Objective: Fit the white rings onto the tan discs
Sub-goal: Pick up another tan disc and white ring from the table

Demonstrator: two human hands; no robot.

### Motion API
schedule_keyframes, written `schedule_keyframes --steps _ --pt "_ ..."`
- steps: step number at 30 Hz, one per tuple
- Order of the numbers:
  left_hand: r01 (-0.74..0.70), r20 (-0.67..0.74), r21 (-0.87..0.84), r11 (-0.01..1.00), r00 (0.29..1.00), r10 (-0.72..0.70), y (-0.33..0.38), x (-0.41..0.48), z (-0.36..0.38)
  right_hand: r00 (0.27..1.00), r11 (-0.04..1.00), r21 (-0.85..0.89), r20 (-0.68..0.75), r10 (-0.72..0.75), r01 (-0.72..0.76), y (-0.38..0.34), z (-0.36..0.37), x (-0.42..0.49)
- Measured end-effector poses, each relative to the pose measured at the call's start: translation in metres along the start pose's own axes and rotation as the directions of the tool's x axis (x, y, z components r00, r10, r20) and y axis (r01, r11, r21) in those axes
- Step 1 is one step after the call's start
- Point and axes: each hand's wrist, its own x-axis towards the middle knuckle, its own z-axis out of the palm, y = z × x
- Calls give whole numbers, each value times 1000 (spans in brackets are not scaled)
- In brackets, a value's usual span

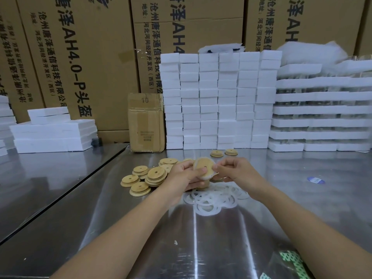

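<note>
Centre frame, above a steel table: the left hand grips a tan disc, apparently steadying it while the right hand pinches a white ring around its rim. The disc is round, pale and centre-holed. Spare rings lie below, bare discs left.

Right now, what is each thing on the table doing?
Held disc: lifted, tilted, white ring round its rim.
Left grip: holding that disc.
Right grip: pinching its rim.
Loose discs: piled on the table, bare.
White rings: heaped flat on the table.
</note>
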Motion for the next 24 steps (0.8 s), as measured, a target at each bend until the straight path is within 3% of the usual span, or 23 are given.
schedule_keyframes --steps 8,15,24 --pt "34 -65 85 996 997 -29 -4 -4 12 994 981 -166 39 -99 104 0 14 -2" --pt "24 -173 56 998 985 -14 0 1 6 994 952 -295 99 -53 80 3 10 -2" --pt "-19 -111 -50 999 994 13 3 5 1 960 998 30 275 50 -61 -8 -2 0"
